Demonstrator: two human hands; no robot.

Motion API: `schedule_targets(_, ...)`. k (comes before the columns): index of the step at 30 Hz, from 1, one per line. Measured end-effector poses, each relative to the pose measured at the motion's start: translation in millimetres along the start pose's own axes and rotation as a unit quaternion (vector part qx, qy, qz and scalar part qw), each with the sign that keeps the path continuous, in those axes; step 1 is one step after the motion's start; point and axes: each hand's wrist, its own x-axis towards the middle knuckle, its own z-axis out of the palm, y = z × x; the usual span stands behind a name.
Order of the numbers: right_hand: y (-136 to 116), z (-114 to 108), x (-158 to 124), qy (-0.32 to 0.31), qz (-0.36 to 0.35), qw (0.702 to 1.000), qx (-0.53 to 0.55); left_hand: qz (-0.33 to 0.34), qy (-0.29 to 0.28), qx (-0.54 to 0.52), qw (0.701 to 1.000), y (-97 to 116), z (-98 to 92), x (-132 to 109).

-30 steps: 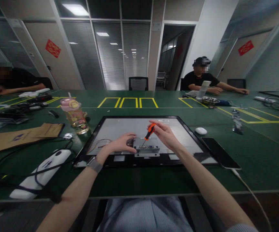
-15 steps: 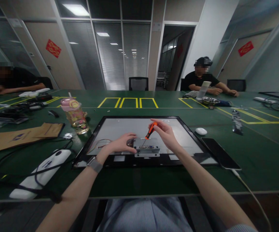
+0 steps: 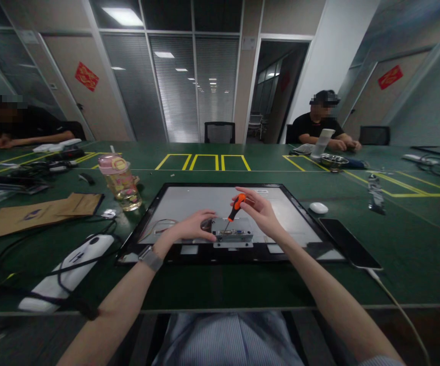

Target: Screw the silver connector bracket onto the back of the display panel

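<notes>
An orange and black screwdriver (image 3: 237, 207) slants down, its tip at a small metal bracket (image 3: 233, 237) with connectors. My right hand (image 3: 260, 211) pinches the screwdriver's handle from the right. On the left side of the bracket, my left hand (image 3: 197, 226) rests with thumb and fingers apart, the thumb touching its edge. The bracket sits near the front edge of a flat panel (image 3: 200, 197) with a black frame. Thin wires (image 3: 161, 222) lie on the panel beside my left hand.
A pink-lidded bottle (image 3: 120, 182), brown paper bag (image 3: 37, 214) and white power strip (image 3: 67, 272) with cables lie left. A phone (image 3: 349, 243) and white oval object (image 3: 318, 208) lie right. Two people sit across the table (image 3: 216, 292).
The view has shifted slightly. My hands stay at the bracket, with the screwdriver still in my right hand. The right-hand person's hands have drawn closer together.
</notes>
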Motion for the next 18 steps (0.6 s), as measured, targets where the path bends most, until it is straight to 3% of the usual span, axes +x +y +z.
schedule_targets(4,-2.0,0.4,0.0,-0.022,0.001,1.000,0.017,0.008,0.000,0.000,1.000,-2.0,0.5,0.9)
schedule_targets(18,5.8,-2.2,2.2,0.030,-0.006,0.999,-0.040,0.003,-0.002,-0.011,1.000,-3.3,-0.1,0.4)
